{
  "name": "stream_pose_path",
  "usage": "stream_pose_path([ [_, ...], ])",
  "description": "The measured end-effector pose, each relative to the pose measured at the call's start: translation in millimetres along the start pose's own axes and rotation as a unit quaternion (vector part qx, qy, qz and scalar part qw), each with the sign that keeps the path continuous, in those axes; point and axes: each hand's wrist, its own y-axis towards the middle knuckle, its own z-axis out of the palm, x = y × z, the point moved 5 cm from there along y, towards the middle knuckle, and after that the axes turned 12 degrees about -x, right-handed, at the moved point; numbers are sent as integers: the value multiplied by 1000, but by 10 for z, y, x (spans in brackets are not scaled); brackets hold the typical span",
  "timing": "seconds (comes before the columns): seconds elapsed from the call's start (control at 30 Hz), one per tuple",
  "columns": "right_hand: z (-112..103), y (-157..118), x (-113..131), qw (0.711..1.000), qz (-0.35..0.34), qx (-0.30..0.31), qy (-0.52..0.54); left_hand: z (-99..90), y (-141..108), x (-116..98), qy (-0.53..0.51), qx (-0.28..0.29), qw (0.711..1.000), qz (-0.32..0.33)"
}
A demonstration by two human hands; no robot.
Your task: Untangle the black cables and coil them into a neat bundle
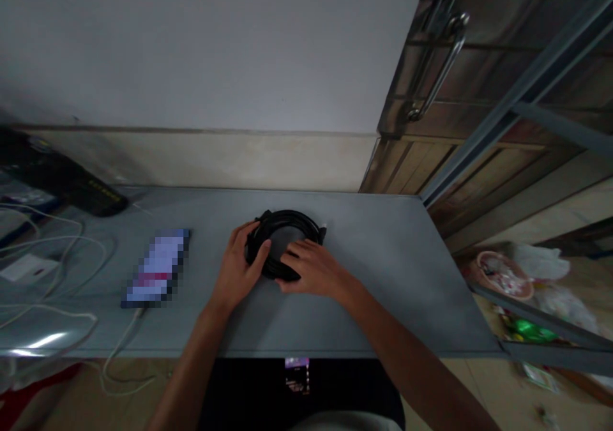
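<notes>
A coiled black cable lies in a ring on the grey table, with a connector end sticking out on its right side. Around the left part of the ring, my left hand is closed, its thumb over the inner edge and fingers along the outside. My right hand grips the lower right of the coil with curled fingers. Both hands hide parts of the cable. To the left of my left hand lies a phone with its screen lit and blurred.
A white charging cord runs from the phone over the front edge of the table. White cords and a white adapter lie at the left, near a dark long object. At right are a metal frame post and a pink basket.
</notes>
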Motion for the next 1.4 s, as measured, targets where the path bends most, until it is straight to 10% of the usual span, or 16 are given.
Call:
stream_pose_path([
  [0.2,-119,18,-79,997,33,-41,57,162,474,221,-47,63,995,-62],
  [0.37,-204,-30,-457,963,191,-179,71,383,781,235,-91,134,983,-87],
  [0.97,-170,-194,-1010,876,332,-249,247,491,365,62,-276,88,932,-220],
  [1.23,-413,-307,-1273,730,409,-428,342,234,564,244,-424,-118,863,-248],
  [1.4,-530,-453,-1443,659,434,-511,341,126,590,394,-481,-124,817,-293],
])
